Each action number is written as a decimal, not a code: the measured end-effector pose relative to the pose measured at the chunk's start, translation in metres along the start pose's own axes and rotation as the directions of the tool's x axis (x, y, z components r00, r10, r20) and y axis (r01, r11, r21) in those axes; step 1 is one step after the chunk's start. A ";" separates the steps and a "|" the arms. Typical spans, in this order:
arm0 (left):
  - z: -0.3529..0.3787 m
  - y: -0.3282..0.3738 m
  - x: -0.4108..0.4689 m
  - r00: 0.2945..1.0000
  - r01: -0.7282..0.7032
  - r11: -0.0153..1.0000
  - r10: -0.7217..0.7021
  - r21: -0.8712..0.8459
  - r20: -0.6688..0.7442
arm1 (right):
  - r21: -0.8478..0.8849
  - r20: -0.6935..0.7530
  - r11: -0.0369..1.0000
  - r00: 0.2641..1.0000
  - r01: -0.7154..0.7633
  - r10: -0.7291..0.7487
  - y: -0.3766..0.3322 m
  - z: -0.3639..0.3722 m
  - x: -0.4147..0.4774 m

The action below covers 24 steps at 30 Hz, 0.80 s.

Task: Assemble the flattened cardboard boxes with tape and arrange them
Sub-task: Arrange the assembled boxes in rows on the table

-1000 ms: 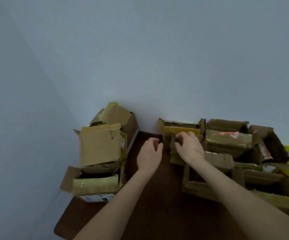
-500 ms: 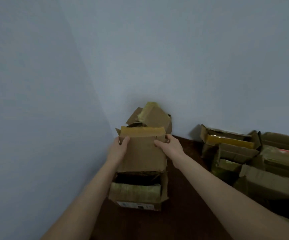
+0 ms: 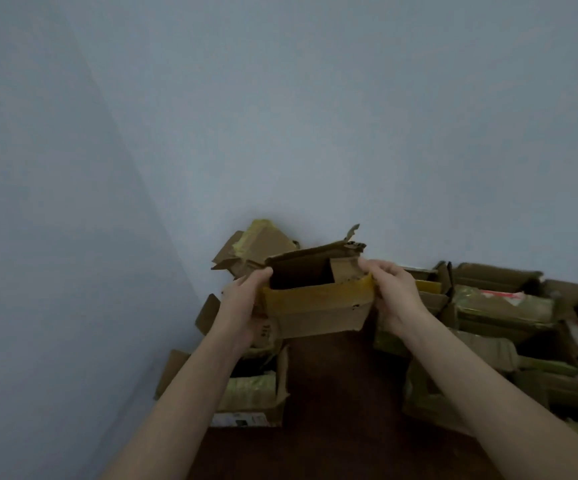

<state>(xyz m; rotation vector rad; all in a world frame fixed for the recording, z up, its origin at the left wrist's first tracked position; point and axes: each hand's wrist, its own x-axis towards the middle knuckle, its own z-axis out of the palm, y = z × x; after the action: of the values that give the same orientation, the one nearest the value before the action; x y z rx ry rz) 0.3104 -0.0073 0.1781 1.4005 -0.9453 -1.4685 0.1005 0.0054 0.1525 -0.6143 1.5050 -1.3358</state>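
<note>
Centrally, between my two hands, sits the small cardboard box (image 3: 318,306) that I hold clear of the dark table (image 3: 336,393). Its open top faces me, and a band of yellow tape (image 3: 315,296) runs along its near upper edge. My left hand (image 3: 242,306) grips the box's left end, the thumb hooked over the rim. My right hand (image 3: 396,299) grips the right end, fingers curled round the corner where a flap folds inward. A torn flap stands up at the far right corner, just beyond my right fingertips.

Below my left wrist lies a stack of open boxes (image 3: 253,393) on the table, the lowest showing a pale label on its near face. Beyond my left hand, a tilted box (image 3: 263,244) with yellowish tape rests against the pale wall (image 3: 315,133). To the right of my right hand a crowded group of boxes (image 3: 502,306) covers the table, touching one another — one shows a red-and-white patch, though blur hides its detail.
</note>
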 end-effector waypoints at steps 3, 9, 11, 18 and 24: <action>0.022 -0.007 -0.002 0.996 -0.054 0.988 0.043 0.144 0.077 | -0.016 0.077 0.998 0.996 -0.053 0.054 -0.005 -0.025 0.000; 0.061 -0.040 0.001 0.972 -0.236 0.934 0.227 0.269 0.062 | -0.365 -0.031 0.931 0.999 -0.023 0.013 0.002 -0.048 0.004; 0.073 -0.045 0.005 0.980 -0.198 0.951 0.198 0.239 0.023 | -0.526 -0.129 0.850 0.986 0.026 -0.110 0.008 -0.048 0.004; 0.081 -0.055 0.014 0.932 -0.291 0.819 0.360 0.494 -0.049 | -0.701 -0.165 0.713 0.975 -0.013 -0.145 0.026 -0.046 0.000; 0.056 -0.062 0.029 0.942 -0.234 0.807 0.326 0.542 -0.079 | -0.492 -0.105 0.866 0.982 0.088 -0.160 0.032 -0.062 -0.002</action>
<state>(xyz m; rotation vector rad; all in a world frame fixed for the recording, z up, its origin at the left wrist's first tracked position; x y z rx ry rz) 0.2497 -0.0168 0.1146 1.6505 -1.4494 -0.8763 0.0531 0.0421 0.1173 -0.9637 1.9719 -1.1101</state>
